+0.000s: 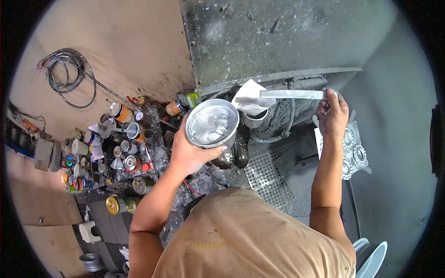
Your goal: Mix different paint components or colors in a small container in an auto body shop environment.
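My left hand (189, 150) is wrapped round an open can of silver paint (212, 124), held up in front of my chest and tipped so the thick, shiny paint shows. Out to the right, my right hand (333, 113) pinches one end of a flat stirring stick (296, 94), coated grey and held roughly level. The stick's left end is over a white paper cone (251, 95). Just below that cone is a small cup (255, 120) with a dark inside; whether the two touch I cannot tell.
Several paint cans and cups crowd a messy bench (160, 155) at left. A coiled hose (69, 76) is farther left. Round ring-shaped silver parts (357, 150) sit on a stand beyond my right forearm. A perforated metal plate (266, 178) lies below; a wheel rim (373, 259) stands lower right.
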Demonstrator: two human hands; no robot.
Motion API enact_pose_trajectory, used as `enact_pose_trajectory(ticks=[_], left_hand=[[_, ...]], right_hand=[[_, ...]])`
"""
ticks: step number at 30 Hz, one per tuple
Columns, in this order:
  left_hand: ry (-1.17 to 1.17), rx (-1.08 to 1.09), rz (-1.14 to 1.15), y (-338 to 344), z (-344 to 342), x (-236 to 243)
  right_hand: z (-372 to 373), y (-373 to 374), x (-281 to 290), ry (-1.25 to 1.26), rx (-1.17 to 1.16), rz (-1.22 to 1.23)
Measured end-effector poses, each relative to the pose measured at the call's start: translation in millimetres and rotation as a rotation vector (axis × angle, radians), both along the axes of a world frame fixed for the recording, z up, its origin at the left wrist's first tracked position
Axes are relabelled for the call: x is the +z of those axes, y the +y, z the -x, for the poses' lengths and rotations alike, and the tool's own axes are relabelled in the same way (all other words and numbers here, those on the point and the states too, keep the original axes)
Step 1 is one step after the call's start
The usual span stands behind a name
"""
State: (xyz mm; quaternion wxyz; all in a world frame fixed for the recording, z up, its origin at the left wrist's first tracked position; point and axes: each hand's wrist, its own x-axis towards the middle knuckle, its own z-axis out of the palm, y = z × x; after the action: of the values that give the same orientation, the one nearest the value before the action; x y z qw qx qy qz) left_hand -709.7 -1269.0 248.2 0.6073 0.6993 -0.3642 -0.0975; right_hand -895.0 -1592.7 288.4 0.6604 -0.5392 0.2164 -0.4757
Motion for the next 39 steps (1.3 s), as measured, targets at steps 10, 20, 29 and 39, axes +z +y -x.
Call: enact_pose_trajectory(ticks=[10,20,29,39], left_hand=[[-0.169,0.042,-0.194,-16.7,-19.9,28.5],[-0.334,-0.008,-0.553,-47.2,-11.3,65.7],[-0.467,0.006,-0.658,-51.9,-18.1,78.2],[-0.546,0.050,-0.853,-53.4,-19.0,108.0]], right_hand=[[-29.3,27.8,-3.7,0.453,0.102,1.003],[-27.4,35.8,-5.9,0.452,0.110,1.085],[-26.2,34.1,-5.1,0.452,0.063,1.032],[-25.0,30.9,6.0,0.393,0.018,0.988]])
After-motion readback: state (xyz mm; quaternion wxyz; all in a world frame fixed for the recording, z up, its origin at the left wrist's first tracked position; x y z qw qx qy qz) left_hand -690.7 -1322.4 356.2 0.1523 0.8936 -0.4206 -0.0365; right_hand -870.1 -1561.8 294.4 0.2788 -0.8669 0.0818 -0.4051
